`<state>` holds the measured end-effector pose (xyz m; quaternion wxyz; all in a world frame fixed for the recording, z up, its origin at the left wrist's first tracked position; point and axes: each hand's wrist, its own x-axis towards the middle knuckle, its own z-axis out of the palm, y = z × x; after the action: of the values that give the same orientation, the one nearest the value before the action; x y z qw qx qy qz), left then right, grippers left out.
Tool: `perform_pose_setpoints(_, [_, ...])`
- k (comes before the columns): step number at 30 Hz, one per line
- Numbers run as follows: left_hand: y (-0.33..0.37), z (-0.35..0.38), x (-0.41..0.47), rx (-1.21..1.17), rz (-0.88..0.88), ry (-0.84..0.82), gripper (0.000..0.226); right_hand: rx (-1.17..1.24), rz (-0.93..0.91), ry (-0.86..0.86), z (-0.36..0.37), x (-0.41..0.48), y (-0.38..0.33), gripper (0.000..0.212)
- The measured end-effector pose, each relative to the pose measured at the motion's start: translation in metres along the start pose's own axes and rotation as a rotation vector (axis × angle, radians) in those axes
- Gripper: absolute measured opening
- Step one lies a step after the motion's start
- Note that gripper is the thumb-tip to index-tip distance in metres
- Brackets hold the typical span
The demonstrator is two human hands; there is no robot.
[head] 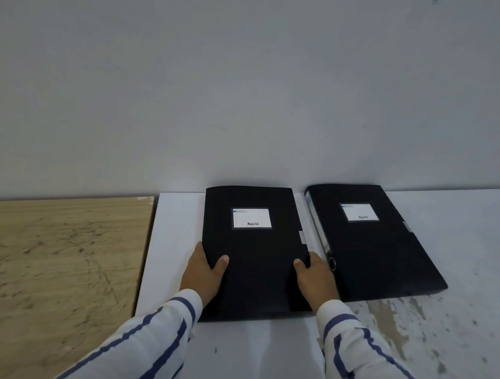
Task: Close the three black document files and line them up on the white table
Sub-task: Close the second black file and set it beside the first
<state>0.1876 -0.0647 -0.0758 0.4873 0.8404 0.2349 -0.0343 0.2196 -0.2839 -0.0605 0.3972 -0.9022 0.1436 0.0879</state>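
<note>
Two closed black document files with white labels lie flat on the white table (258, 356). The nearer file (255, 256) sits in the middle, its long sides held by both hands. My left hand (203, 271) grips its left edge with the thumb on the cover. My right hand (315, 278) grips its right edge the same way. The second file (377, 245) lies just to the right, angled slightly, with its spine and ring hole facing the first file. A third file is not in view.
A wooden surface (47, 277) adjoins the table's left edge, slightly lower. A plain grey wall (252, 83) stands right behind the files. The table's right part is stained and scuffed (405, 333).
</note>
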Motion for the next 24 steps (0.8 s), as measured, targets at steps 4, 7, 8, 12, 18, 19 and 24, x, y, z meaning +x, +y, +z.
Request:
perform_pose_setpoints(4, [0.011,0.015,0.003,0.027,0.005,-0.004,0.067,0.001,0.023,-0.011,-0.007,0.016,0.010,0.027])
perform_pose_setpoints(7, [0.016,0.023,0.006,0.052,0.006,-0.009,0.069,-0.017,0.023,0.009,-0.009,0.025,0.012,0.041])
perform_pose_setpoints(8, [0.017,0.025,0.008,0.058,0.008,-0.009,0.069,-0.030,0.023,0.014,-0.009,0.027,0.013,0.045])
perform_pose_setpoints(12, [0.016,0.033,0.010,0.074,0.009,-0.016,0.071,-0.083,-0.010,0.028,-0.009,0.032,0.014,0.049])
perform_pose_setpoints(18, [0.013,0.039,0.009,0.094,0.002,0.009,0.073,-0.153,-0.049,0.075,-0.001,0.033,0.018,0.046])
perform_pose_setpoints(19, [0.014,0.040,0.010,0.099,0.001,0.013,0.073,-0.168,-0.052,0.078,-0.001,0.033,0.018,0.046])
perform_pose_setpoints(24, [0.016,0.040,0.009,0.112,-0.014,0.016,0.074,-0.275,-0.088,0.090,0.002,0.030,0.020,0.045])
